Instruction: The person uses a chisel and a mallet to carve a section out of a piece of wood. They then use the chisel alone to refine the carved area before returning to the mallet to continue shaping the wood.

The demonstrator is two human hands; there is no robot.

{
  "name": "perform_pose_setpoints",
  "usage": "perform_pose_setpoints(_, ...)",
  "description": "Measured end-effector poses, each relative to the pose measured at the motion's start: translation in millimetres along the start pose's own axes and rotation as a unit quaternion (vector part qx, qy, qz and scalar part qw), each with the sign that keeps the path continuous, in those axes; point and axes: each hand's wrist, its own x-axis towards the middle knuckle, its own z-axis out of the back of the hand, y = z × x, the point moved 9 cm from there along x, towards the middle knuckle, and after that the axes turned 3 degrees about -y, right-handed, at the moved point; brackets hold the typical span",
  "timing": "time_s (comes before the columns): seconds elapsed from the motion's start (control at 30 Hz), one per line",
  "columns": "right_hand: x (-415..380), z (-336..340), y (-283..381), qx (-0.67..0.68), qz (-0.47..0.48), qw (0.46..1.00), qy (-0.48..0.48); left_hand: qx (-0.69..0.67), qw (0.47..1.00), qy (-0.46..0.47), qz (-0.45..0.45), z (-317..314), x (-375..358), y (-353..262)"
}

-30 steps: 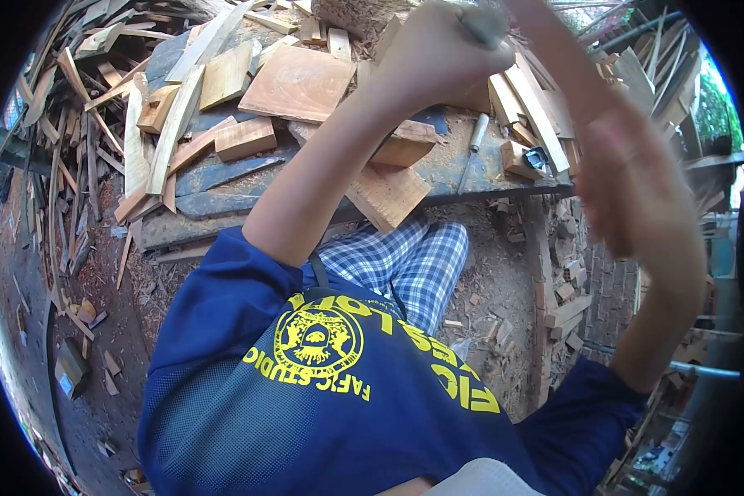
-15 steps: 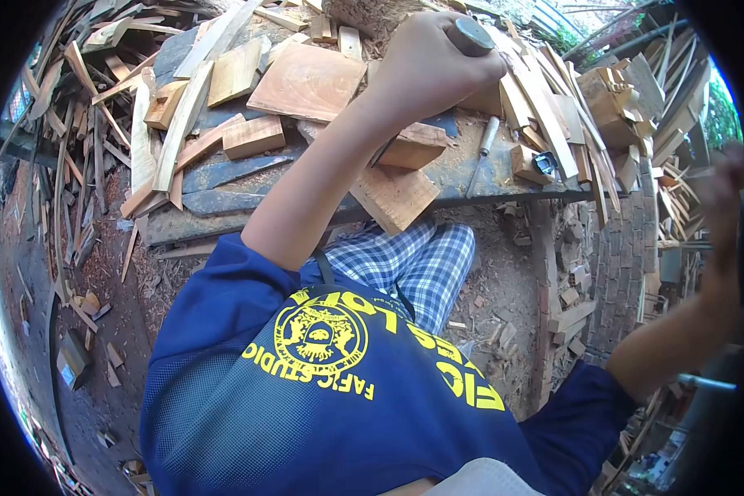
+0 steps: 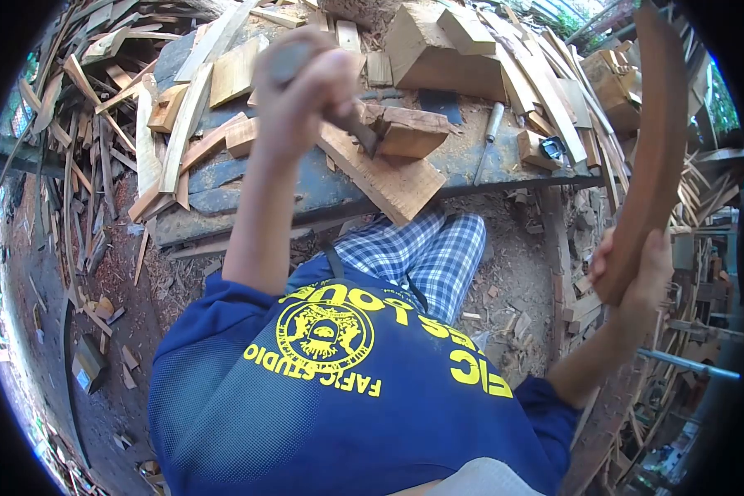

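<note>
My left hand (image 3: pixel 306 87), slightly blurred, is wrapped round a chisel (image 3: pixel 362 134), whose round handle end shows above the fist. The dark blade slants down to the left end of a small wood block (image 3: pixel 413 136). That block lies on a light wooden piece (image 3: pixel 393 182) jutting over the bench's front edge. At the right, my right hand (image 3: pixel 636 264) is closed round the lower end of a long, curved wooden piece (image 3: pixel 657 149), held raised and nearly upright.
Scraps and planks (image 3: pixel 188 124) cover the left of the dark bench (image 3: pixel 314 182). A large angular block (image 3: pixel 446 62) stands at the back. A thin tool with a pale handle (image 3: pixel 493 124) and a wristwatch (image 3: pixel 550 148) are on the right side.
My left hand has moved left with the chisel, uncovering the large block behind. My right hand has come inward and lower, and the curved wooden piece now shows clearly.
</note>
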Motion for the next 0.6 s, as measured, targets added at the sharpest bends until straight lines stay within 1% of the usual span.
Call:
perform_pose_setpoints(0.07, -21, 13, -51, 0.050, -0.049, 0.997, -0.023, -0.062, 0.998, -0.023, 0.009, 38, -23, 1)
perform_pose_setpoints(0.13, -41, 9, -106, 0.151, -0.134, 0.978, -0.051, -0.149, 0.977, -0.149, 0.016, 77, -50, 7)
perform_pose_setpoints(0.2, -58, -4, -151, 0.166, -0.186, 0.967, -0.056, -0.172, 0.919, -0.351, 0.046, 119, -86, 22)
perform_pose_setpoints(0.23, -67, -10, -174, 0.197, -0.219, 0.954, -0.063, -0.142, 0.889, -0.429, 0.066, 129, -103, 25)
perform_pose_setpoints(0.27, -76, -17, -196, 0.228, -0.251, 0.938, -0.072, -0.136, 0.890, -0.430, 0.073, 129, -110, 25)
perform_pose_setpoints(0.3, -85, -22, -214, 0.237, -0.282, 0.926, -0.084, -0.092, 0.893, -0.433, 0.077, 130, -118, 23)
perform_pose_setpoints(0.33, -92, -28, -225, 0.240, -0.289, 0.923, -0.087, -0.049, 0.895, -0.435, 0.081, 129, -123, 18)
perform_pose_setpoints(0.37, -100, -33, -235, 0.234, -0.302, 0.919, -0.094, -0.053, 0.899, -0.430, 0.066, 124, -126, 13)
perform_pose_setpoints(0.4, -107, -37, -244, 0.227, -0.315, 0.916, -0.100, -0.048, 0.900, -0.428, 0.072, 118, -127, 10)
perform_pose_setpoints(0.47, -117, -45, -255, 0.226, -0.326, 0.912, -0.108, 0.075, 0.915, -0.387, 0.090, 97, -118, -2)
perform_pose_setpoints(0.5, -120, -50, -261, 0.216, -0.332, 0.913, -0.098, 0.098, 0.927, -0.353, 0.086, 89, -115, -2)
perform_pose_setpoints(0.53, -123, -55, -266, 0.207, -0.336, 0.915, -0.088, 0.101, 0.927, -0.349, 0.089, 82, -115, -2)
perform_pose_setpoints(0.6, -129, -63, -278, 0.209, -0.339, 0.912, -0.095, 0.153, 0.960, -0.229, 0.042, 48, -101, -12)
